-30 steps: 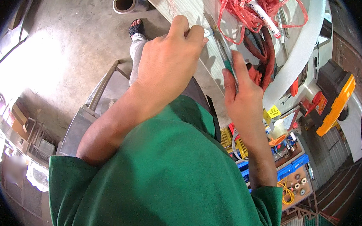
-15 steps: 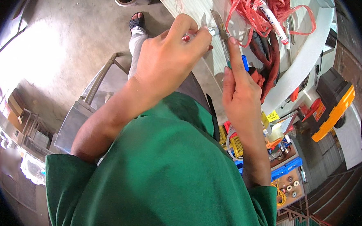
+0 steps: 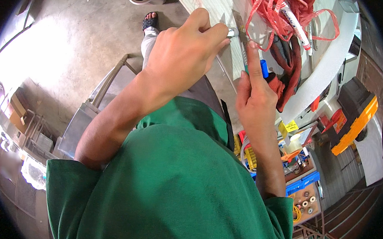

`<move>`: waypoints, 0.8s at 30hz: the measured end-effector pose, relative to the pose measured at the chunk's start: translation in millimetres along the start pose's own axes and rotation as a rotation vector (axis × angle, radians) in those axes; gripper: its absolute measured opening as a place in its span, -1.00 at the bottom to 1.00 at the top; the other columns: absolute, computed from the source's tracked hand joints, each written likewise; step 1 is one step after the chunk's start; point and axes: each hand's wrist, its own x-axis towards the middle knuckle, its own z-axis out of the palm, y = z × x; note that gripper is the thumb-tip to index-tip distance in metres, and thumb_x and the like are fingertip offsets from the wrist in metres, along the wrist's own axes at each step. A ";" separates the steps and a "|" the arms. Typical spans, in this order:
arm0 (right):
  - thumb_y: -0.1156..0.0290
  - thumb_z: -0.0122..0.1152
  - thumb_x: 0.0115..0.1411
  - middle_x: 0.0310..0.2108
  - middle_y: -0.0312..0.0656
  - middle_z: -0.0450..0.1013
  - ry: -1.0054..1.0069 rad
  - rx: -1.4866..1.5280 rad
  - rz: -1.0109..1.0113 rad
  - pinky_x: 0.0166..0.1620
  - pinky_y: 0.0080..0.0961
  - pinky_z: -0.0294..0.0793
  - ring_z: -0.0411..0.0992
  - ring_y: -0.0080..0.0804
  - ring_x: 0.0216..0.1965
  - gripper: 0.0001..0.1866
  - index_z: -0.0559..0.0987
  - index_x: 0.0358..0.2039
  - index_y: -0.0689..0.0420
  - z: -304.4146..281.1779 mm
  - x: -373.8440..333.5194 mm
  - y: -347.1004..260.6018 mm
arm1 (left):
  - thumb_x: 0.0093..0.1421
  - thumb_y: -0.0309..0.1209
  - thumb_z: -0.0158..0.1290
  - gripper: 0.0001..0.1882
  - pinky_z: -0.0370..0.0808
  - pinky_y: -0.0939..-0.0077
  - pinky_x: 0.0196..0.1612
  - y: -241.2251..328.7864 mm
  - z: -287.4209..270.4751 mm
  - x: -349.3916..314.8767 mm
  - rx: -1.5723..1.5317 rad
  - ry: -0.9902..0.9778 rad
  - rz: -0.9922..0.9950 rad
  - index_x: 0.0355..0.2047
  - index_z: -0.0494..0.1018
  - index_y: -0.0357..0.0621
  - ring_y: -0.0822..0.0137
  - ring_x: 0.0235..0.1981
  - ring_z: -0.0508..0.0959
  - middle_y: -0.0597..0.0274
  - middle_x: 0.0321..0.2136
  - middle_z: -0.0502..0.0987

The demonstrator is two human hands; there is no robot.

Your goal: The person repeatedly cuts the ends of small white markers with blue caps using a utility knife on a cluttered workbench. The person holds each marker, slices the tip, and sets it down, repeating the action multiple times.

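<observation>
My left hand [image 3: 182, 49] is closed, its thumb and fingers pinching a small white cylindrical piece [image 3: 233, 32] over the table's near edge. Most of that piece is hidden behind the fingers, so I cannot tell its kind. A utility knife [image 3: 240, 27] is in my right hand [image 3: 258, 95], its long blade pointing away from me. My right index finger lies stretched along the knife, while the other fingers curl around its mostly hidden handle. The blade is beside the white piece; whether they touch I cannot tell. A blue object [image 3: 264, 68] shows just past the right hand.
On the pale table [image 3: 223, 4] lie a tangle of red plastic string [image 3: 279, 9], a white marker with red ends [image 3: 297, 27] and a red and dark cloth [image 3: 294, 73]. A black and orange case [image 3: 351, 123] stands right. A person's sandalled foot [image 3: 150, 21] is at upper left.
My left hand has turned, and the red bit seen between its fingers is now hidden. The right hand keeps its hold on the knife. The whole view has shifted slightly.
</observation>
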 end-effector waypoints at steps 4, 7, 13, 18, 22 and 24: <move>0.60 0.12 0.35 0.00 0.11 0.59 0.052 0.017 -0.068 -0.13 -0.12 0.65 0.63 0.08 -0.20 -0.28 0.24 0.49 -0.02 3.4 1.4 2.2 | 0.22 -0.32 0.33 -0.77 0.54 0.22 -0.43 0.8 -0.5 1.1 -0.018 -0.006 -0.021 -0.13 0.64 -0.04 0.16 -0.46 0.54 0.20 -0.41 0.42; 0.60 0.11 0.36 0.00 0.10 0.60 0.039 0.020 -0.062 -0.13 -0.13 0.65 0.63 0.08 -0.21 -0.29 0.24 0.49 -0.02 1.3 1.1 1.6 | 0.21 -0.32 0.33 -0.76 0.55 0.23 -0.42 0.1 -0.5 2.6 -0.014 0.008 -0.010 -0.13 0.64 -0.04 0.16 -0.46 0.54 0.19 -0.43 0.42; 0.59 0.10 0.38 0.17 0.05 0.52 -0.043 0.004 0.015 -0.09 -0.12 0.65 0.62 0.10 -0.09 -0.31 0.23 0.49 0.03 -4.8 -3.8 -1.5 | 0.21 -0.30 0.34 -0.76 0.55 0.24 -0.41 0.2 -0.7 3.6 -0.031 -0.001 -0.032 -0.14 0.64 -0.05 0.15 -0.48 0.55 0.18 -0.44 0.42; 0.60 0.07 0.40 0.26 0.00 0.47 0.052 -0.012 -0.100 -0.25 -0.36 0.57 0.47 -0.23 -0.43 -0.31 0.22 0.51 0.00 1.5 -1.8 1.4 | 0.19 -0.30 0.35 -0.76 0.56 0.27 -0.43 -0.9 0.6 1.2 -0.002 0.005 -0.027 -0.16 0.65 -0.04 0.19 -0.48 0.57 0.22 -0.43 0.43; 0.60 0.07 0.40 0.26 0.02 0.47 0.018 0.029 -0.055 -0.23 -0.32 0.58 0.52 -0.15 -0.38 -0.31 0.20 0.51 0.01 -1.7 -0.1 -3.3 | 0.14 -0.30 0.36 -0.74 0.55 0.36 -0.46 -5.3 3.3 0.9 0.179 0.118 0.168 -0.17 0.66 0.00 0.30 -0.47 0.59 0.30 -0.43 0.44; 0.60 0.09 0.39 0.21 0.07 0.49 -0.029 0.052 0.005 -0.16 -0.18 0.61 0.60 0.06 -0.21 -0.30 0.20 0.50 0.03 -7.9 0.1 -7.9 | 0.12 -0.31 0.36 -0.73 0.55 0.40 -0.48 -7.8 5.9 2.3 0.221 0.169 0.236 -0.16 0.66 0.00 0.36 -0.46 0.60 0.34 -0.43 0.44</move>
